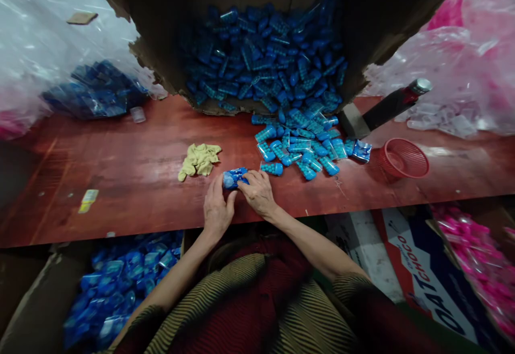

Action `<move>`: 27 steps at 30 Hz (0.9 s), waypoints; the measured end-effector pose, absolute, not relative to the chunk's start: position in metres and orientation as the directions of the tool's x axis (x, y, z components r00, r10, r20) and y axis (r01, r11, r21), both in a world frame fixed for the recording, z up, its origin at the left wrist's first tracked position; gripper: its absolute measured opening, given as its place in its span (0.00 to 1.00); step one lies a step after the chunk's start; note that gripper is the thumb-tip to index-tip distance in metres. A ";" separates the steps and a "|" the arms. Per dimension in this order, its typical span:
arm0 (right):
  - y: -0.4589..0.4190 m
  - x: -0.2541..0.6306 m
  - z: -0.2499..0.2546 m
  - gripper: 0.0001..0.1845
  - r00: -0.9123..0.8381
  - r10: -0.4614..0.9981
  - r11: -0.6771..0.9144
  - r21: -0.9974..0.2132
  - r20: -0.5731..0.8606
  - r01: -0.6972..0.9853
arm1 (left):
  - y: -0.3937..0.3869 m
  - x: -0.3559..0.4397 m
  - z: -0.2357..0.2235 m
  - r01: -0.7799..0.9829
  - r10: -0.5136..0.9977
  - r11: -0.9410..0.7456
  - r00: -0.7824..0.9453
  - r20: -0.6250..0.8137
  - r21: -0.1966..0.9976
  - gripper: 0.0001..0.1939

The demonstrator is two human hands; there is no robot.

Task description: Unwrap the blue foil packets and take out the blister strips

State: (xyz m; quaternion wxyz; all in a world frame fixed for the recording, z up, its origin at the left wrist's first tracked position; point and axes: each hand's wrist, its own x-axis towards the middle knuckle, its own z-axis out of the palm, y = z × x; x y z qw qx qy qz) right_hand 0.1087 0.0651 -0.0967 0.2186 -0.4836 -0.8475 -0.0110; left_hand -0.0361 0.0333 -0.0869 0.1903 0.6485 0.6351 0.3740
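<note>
A small blue printed packet (230, 178) lies between my hands near the front of the red-brown table. My left hand (218, 207) holds it at the left edge, fingers along its side and thumb toward me. From the right, my right hand (259, 192) grips it, with thumb and fingers over its near right part. Just beyond my right hand, small clear containers (308, 145) with blue caps and blue beads inside lie loose. A crumpled yellow-green cloth (200, 160) is left of the packet.
An open cardboard box (155, 59) spills similar containers onto the table. To the right are a dark bottle (396, 104), another blue printed packet (362, 151) and a red basket (404, 159). Below the table edge are blue pieces (124, 279) and pink pieces (475, 257).
</note>
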 end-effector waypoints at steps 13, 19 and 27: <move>0.028 0.104 -0.075 0.12 -0.331 0.808 0.529 -0.352 0.488 0.772 | 0.040 -0.037 -0.051 -0.466 0.785 0.583 0.112 -0.609 0.666 0.17; 0.035 0.107 -0.071 0.20 -0.063 0.961 0.257 -0.785 0.270 0.564 | 0.041 -0.029 -0.053 -0.450 0.860 0.468 0.035 -0.509 0.760 0.16; 0.048 0.104 -0.073 0.13 -0.097 0.991 -0.068 -0.970 -0.093 0.234 | 0.046 -0.024 -0.072 -0.339 0.911 0.350 -0.095 -0.402 0.873 0.15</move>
